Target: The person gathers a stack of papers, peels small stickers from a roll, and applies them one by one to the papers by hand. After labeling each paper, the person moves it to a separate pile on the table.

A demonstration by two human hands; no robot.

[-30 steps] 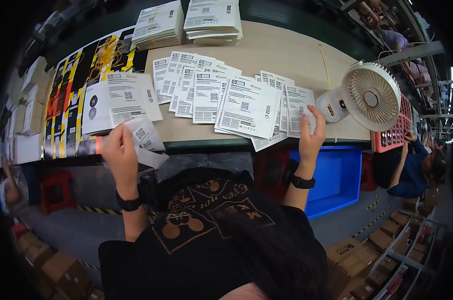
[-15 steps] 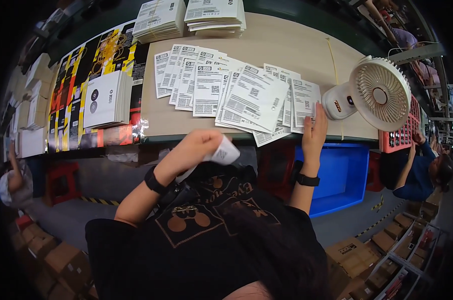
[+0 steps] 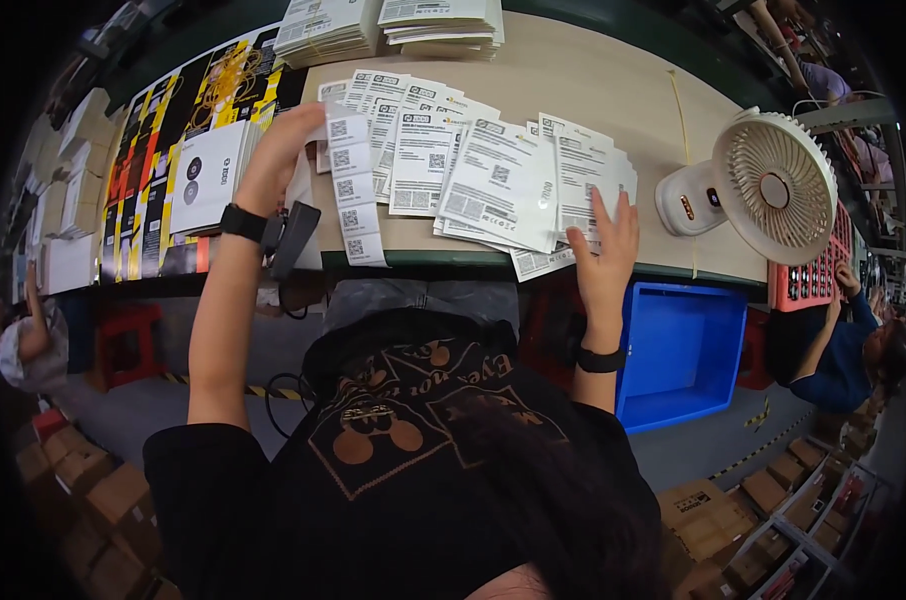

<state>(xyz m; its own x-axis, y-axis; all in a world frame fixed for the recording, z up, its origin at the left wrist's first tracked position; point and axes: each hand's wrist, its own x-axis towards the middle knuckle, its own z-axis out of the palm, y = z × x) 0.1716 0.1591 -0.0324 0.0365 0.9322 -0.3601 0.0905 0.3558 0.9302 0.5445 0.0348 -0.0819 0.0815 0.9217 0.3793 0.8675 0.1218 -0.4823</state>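
Observation:
My left hand [image 3: 285, 155] is raised over the left end of the fanned-out cards, closed on the top of a strip of white labels [image 3: 351, 190]. The strip hangs down across the table's front edge, with a square code on each label. Printed white cards [image 3: 500, 185] lie overlapping in a loose row across the table. At their right end my right hand [image 3: 607, 255] has its fingers spread, the tips at the rightmost cards [image 3: 585, 175]. A black wristband circles each wrist, and a dark boxy piece [image 3: 295, 238] hangs beside the left one.
Bundled card stacks [image 3: 443, 25] stand at the back. White boxes [image 3: 205, 180] and yellow rubber bands [image 3: 228, 80] sit on patterned packaging at left. A white fan [image 3: 768, 190] stands at right, above a blue bin [image 3: 681, 350]. Another person [image 3: 853, 330] works beyond a red tray [image 3: 818, 260].
My left hand has risen from the table's front edge to the far left, and the label strip now hangs stretched out. My right hand has shifted slightly left and nearer, its fingers spreading.

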